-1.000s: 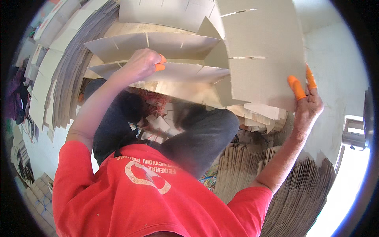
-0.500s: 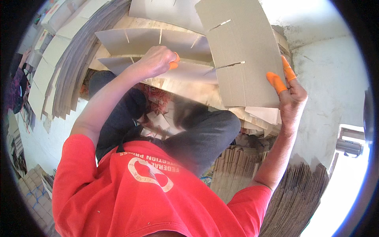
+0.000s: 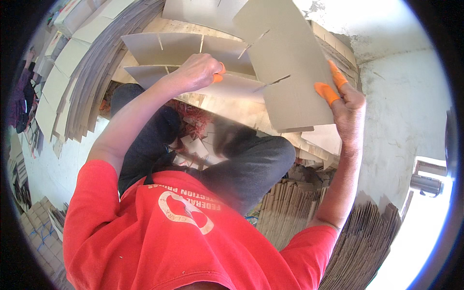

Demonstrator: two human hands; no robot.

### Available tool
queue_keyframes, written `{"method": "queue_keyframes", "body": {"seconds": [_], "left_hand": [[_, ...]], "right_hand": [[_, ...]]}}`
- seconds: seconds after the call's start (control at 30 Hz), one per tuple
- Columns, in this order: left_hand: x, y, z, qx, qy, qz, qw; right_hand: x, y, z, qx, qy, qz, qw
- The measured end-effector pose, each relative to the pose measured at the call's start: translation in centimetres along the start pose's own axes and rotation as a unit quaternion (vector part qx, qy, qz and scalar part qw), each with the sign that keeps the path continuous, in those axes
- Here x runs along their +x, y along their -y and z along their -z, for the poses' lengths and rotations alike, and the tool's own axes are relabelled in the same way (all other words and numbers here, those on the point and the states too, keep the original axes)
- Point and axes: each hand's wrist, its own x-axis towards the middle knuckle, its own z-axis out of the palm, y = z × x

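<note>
My right hand (image 3: 347, 108) grips the right edge of a wide slotted cardboard divider (image 3: 297, 72) between thumb and fingers, with orange finger covers on the tips. The divider is tilted, and two slots cut in from its left edge. Closed in a pinch, my left hand (image 3: 199, 72) is at the top edge of the near cardboard strip (image 3: 237, 87), which stands on edge. Behind it a second slotted strip (image 3: 181, 48) stands roughly parallel. The right ends of both strips meet the divider's slotted left edge; how deep they sit in the slots I cannot tell.
The strips stand on a wooden board (image 3: 232, 108) beyond my crossed legs (image 3: 246, 164). Another cardboard sheet (image 3: 205, 14) is farther back. Cardboard stacks rise at left (image 3: 92, 72) and lower right (image 3: 365, 241). A pale wall (image 3: 401, 111) borders the right. Part of another person (image 3: 23, 96) shows far left.
My right hand and the divider have moved left, bringing its slotted edge closer onto the strips. My left hand has shifted slightly right, still pinched at the near strip.
</note>
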Motion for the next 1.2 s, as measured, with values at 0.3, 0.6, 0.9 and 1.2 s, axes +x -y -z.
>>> {"method": "queue_keyframes", "body": {"seconds": [0.3,0.6,0.9,1.2], "left_hand": [[0.4,0.8,-0.2,0.006,0.001,0.006,1.0],[0.8,0.8,-0.1,0.026,0.006,0.02,0.999],[2.3,-2.4,2.1,0.063,-0.06,-0.047,0.995],[7.3,-5.6,-1.3,0.141,0.128,-0.105,0.976]], "right_hand": [[0.9,-3.4,-5.6,-0.075,0.117,0.059,0.989],[-0.5,-3.9,-10.1,-0.211,0.086,0.098,0.969],[-4.3,-6.1,-6.4,-0.016,-0.014,0.072,0.997],[-7.7,-30.5,0.8,-0.416,-0.183,-0.278,0.846]]}}
